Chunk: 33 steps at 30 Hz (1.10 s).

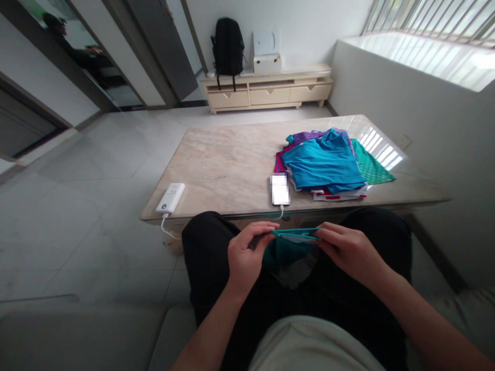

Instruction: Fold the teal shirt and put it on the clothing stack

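Observation:
A teal garment (291, 252) hangs over my lap, its top edge stretched flat between both hands. My left hand (245, 255) pinches the left end of that edge. My right hand (348, 250) pinches the right end. Both hands are closed on the cloth, just in front of the near edge of the marble table (228, 165). On the table's right side lies a pile of folded clothes (328, 162), blue on top with purple, red and green pieces under it.
A phone (279, 189) lies on the table by the pile, with a cable at its near end. A white power bank (170, 198) sits at the table's near left corner. A low cabinet (266, 90) with a black backpack (228, 46) stands against the far wall.

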Each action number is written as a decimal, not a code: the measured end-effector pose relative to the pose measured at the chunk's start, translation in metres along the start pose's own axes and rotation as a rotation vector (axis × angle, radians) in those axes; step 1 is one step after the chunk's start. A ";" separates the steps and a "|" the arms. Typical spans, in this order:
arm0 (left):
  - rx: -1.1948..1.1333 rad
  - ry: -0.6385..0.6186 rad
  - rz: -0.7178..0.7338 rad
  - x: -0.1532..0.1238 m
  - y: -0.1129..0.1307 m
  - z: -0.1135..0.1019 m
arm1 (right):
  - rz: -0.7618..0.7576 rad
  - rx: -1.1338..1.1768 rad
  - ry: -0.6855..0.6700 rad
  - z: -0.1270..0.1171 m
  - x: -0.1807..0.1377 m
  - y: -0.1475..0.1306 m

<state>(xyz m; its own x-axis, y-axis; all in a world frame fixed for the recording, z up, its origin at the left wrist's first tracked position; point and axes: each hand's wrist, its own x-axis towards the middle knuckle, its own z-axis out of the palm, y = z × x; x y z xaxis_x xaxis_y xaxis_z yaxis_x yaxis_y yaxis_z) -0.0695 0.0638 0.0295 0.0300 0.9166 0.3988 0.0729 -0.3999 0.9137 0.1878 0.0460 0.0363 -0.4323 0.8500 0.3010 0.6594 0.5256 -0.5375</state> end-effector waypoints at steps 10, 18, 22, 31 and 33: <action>-0.151 -0.086 -0.009 -0.010 0.007 0.009 | 0.024 0.167 -0.070 0.032 -0.005 0.012; -0.088 -0.123 0.015 -0.010 0.009 0.006 | 0.000 0.135 -0.016 0.052 -0.002 0.025; -0.059 -0.099 0.010 -0.008 0.007 0.000 | -0.032 0.134 -0.045 0.033 -0.001 0.029; 0.069 -0.086 0.050 -0.004 0.002 -0.004 | -0.038 0.016 -0.120 -0.016 0.000 0.001; 0.106 -0.079 0.059 -0.004 0.001 -0.001 | -0.023 0.040 -0.120 -0.021 0.001 -0.005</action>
<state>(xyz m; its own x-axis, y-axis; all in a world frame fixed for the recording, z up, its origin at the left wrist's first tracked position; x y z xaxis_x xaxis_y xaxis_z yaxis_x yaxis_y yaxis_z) -0.0704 0.0593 0.0291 0.1151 0.8905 0.4401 0.1737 -0.4543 0.8737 0.1972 0.0448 0.0551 -0.5187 0.8265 0.2185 0.6243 0.5408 -0.5636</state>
